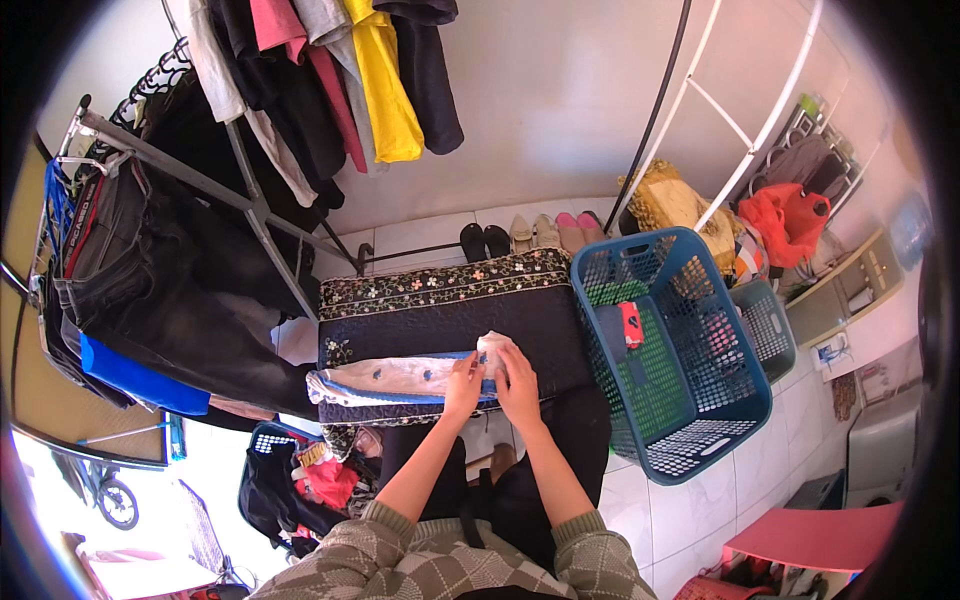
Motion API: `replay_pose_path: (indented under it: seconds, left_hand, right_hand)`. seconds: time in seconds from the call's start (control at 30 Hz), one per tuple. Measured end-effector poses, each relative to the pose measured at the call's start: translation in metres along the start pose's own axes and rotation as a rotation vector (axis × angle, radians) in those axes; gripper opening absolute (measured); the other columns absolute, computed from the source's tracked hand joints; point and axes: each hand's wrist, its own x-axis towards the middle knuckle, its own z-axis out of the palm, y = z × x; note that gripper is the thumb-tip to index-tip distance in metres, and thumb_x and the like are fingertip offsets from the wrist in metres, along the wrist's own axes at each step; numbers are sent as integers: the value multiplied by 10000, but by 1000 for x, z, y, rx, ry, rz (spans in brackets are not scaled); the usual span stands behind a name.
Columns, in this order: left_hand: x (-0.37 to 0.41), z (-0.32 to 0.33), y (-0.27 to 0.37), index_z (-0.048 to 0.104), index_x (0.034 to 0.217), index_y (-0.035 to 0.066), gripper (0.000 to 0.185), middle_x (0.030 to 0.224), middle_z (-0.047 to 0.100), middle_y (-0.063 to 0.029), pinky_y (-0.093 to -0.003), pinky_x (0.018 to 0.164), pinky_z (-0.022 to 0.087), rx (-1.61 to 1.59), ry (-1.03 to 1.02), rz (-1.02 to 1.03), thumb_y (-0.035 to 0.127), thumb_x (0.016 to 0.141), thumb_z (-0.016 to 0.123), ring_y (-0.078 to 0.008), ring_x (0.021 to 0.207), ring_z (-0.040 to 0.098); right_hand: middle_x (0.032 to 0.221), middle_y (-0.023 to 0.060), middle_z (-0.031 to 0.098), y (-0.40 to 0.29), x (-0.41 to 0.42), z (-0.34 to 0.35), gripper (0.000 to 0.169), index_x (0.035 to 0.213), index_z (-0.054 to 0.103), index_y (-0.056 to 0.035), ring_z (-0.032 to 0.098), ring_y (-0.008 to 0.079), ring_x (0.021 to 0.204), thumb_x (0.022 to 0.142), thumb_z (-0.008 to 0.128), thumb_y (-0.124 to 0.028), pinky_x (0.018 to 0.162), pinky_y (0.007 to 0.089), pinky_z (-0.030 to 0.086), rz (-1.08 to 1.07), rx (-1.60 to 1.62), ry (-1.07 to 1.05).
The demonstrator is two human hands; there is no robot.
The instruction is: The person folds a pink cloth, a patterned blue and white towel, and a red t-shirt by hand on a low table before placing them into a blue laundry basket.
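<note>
A long strip of pale cloth (401,373) with blue edges and small blue motifs lies across a low table or bench draped in a black quilted cover (442,322) with a flowered border. The strip's right end is bunched or rolled into a small upright bundle. From the left side of that bundle, my left hand (463,386) grips the fabric with its fingertips. My right hand (517,386) closes around the other side, fingers over the bundle. The undersides of both hands are hidden.
At the right stands a blue plastic laundry basket (675,439) holding a few folded garments. A second basket (259,442) heaped with clothes is at lower left. A metal rack (259,214) with hanging clothes rises on the left. Several shoes (523,234) line the wall.
</note>
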Motion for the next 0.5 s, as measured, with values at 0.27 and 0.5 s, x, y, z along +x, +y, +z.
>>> replay_pose_path:
  seconds: [0.27, 0.5]
  left_hand:
    - [-4, 0, 18, 422, 1318, -2, 478, 1393, 318, -245, -471, 1052, 285, 134, -69, 381, 172, 882, 516, -424, 1275, 322]
    - [-3, 11, 8, 160, 1443, 10, 704, 1508, 79, -217, -546, 1097, 86, 407, -171, 233, 382, 918, 446, -385, 1399, 38]
  right_hand:
    - [1463, 133, 298, 10, -4, 21, 471, 1370, 393, -123, 238, 356, 1361, 910, 462, -194, 1074, 490, 250, 15, -144, -206]
    - [1442, 223, 282, 29, -13, 36, 534, 1368, 324, 7, 232, 391, 1354, 872, 503, -80, 1092, 412, 247, 137, 290, -25]
